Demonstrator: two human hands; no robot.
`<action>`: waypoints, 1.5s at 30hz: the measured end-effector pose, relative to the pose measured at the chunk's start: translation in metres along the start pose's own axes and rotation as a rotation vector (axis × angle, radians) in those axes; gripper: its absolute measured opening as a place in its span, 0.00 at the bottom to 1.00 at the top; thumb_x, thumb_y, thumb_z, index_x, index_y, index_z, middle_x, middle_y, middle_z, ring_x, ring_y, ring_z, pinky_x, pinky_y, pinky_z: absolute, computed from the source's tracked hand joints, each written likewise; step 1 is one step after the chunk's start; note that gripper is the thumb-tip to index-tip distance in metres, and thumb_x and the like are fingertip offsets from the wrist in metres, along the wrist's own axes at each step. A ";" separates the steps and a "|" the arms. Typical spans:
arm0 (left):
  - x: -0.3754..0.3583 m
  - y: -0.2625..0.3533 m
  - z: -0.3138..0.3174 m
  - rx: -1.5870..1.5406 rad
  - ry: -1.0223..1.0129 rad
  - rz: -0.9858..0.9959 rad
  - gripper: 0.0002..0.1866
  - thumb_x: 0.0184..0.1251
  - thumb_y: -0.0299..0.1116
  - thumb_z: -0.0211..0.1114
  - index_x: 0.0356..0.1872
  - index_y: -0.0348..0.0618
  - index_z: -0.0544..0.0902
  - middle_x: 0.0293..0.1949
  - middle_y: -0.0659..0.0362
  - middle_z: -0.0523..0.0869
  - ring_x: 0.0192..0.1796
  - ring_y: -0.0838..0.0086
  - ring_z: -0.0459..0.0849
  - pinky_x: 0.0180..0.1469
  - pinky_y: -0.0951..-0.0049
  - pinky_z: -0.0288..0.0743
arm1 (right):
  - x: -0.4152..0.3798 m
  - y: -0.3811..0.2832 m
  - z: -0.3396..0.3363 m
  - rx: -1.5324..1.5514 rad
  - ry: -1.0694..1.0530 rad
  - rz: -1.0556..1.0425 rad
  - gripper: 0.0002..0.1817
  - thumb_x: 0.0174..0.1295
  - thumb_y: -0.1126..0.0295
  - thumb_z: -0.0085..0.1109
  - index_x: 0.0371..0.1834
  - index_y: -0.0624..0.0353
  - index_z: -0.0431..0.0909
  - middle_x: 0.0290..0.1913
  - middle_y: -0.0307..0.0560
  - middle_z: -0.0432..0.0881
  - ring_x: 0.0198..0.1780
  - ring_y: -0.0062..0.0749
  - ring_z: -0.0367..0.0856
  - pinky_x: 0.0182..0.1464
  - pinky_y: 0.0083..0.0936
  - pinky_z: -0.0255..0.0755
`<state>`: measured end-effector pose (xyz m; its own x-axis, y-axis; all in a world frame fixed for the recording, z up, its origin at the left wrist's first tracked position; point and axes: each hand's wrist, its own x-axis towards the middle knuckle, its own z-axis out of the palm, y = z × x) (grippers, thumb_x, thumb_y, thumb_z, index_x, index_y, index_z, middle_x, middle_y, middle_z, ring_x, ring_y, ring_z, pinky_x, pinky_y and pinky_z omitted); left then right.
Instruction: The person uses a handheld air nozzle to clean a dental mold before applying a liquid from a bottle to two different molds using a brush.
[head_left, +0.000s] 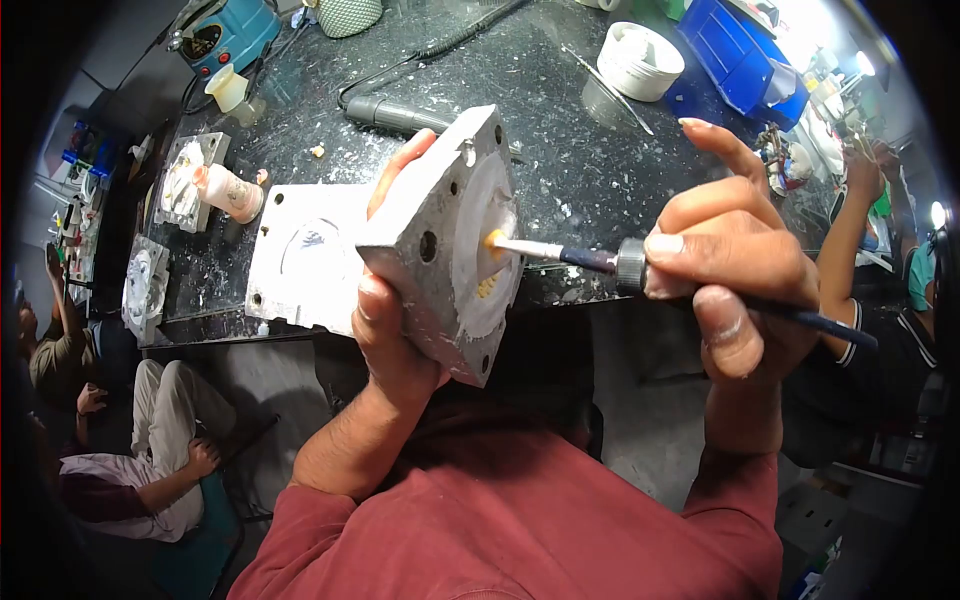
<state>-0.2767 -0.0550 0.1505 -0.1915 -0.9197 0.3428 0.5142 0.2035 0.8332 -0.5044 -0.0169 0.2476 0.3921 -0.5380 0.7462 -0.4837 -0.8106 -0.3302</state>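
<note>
My left hand grips a metal dental flask half, holding it tilted above the table's front edge. White plaster fills its face, with a yellowish patch near the middle. In my right hand is a slim paintbrush, its bristle tip right at that yellowish patch. Thumb and index finger pinch by a black ribbed cap on the brush's line, and the dark handle end sticks out past my palm. The little finger is raised. Behind my left hand, another flask half lies flat with plaster in it.
The dark speckled table holds a pink bottle, a plaster-filled flask part, a black handpiece, a white bowl, a thin metal tool and a blue bin. Other people sit at left and right.
</note>
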 end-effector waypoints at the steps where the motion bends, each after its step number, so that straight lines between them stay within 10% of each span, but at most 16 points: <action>1: -0.003 0.000 -0.001 -0.012 0.041 -0.045 0.46 0.71 0.72 0.45 0.76 0.45 0.61 0.70 0.50 0.71 0.69 0.56 0.75 0.67 0.49 0.74 | 0.000 -0.001 0.000 -0.036 0.003 0.020 0.12 0.69 0.65 0.52 0.45 0.61 0.80 0.25 0.41 0.81 0.35 0.30 0.80 0.72 0.60 0.60; 14: -0.004 0.009 0.003 0.057 -0.023 -0.028 0.44 0.74 0.71 0.43 0.75 0.44 0.62 0.68 0.51 0.72 0.66 0.60 0.78 0.64 0.54 0.78 | -0.022 -0.002 0.000 0.077 0.016 0.074 0.16 0.64 0.62 0.55 0.42 0.63 0.84 0.34 0.48 0.83 0.42 0.39 0.83 0.69 0.65 0.65; 27: -0.008 -0.006 -0.006 -0.652 0.021 -0.218 0.41 0.77 0.68 0.41 0.75 0.45 0.64 0.69 0.50 0.73 0.69 0.58 0.76 0.69 0.52 0.72 | -0.025 0.006 -0.004 0.073 0.036 0.265 0.20 0.59 0.64 0.52 0.42 0.71 0.85 0.36 0.52 0.85 0.44 0.40 0.83 0.73 0.61 0.61; 33: 0.006 -0.010 0.009 -0.906 -0.055 -0.313 0.36 0.82 0.59 0.39 0.75 0.39 0.65 0.70 0.46 0.74 0.69 0.53 0.76 0.72 0.48 0.70 | -0.015 0.018 0.002 0.058 0.327 0.286 0.17 0.61 0.68 0.51 0.44 0.68 0.85 0.36 0.46 0.87 0.42 0.30 0.84 0.73 0.47 0.62; 35: 0.015 -0.007 0.027 -0.673 0.143 -0.403 0.32 0.84 0.55 0.40 0.73 0.38 0.67 0.67 0.47 0.78 0.67 0.54 0.79 0.70 0.50 0.73 | 0.006 0.016 0.005 0.230 0.422 0.404 0.18 0.65 0.68 0.50 0.47 0.71 0.82 0.34 0.47 0.84 0.37 0.26 0.80 0.51 0.29 0.75; 45: 0.050 -0.022 0.047 -0.388 0.398 -0.357 0.22 0.86 0.36 0.42 0.72 0.38 0.68 0.64 0.52 0.78 0.66 0.72 0.75 0.70 0.73 0.66 | 0.177 0.019 0.104 0.182 -0.139 0.009 0.12 0.75 0.67 0.55 0.40 0.66 0.82 0.36 0.44 0.87 0.33 0.22 0.82 0.41 0.23 0.78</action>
<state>-0.3366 -0.0901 0.1701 -0.1205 -0.9773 -0.1743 0.7546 -0.2043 0.6235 -0.3630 -0.1517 0.3135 0.4988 -0.5618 0.6600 -0.3434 -0.8273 -0.4447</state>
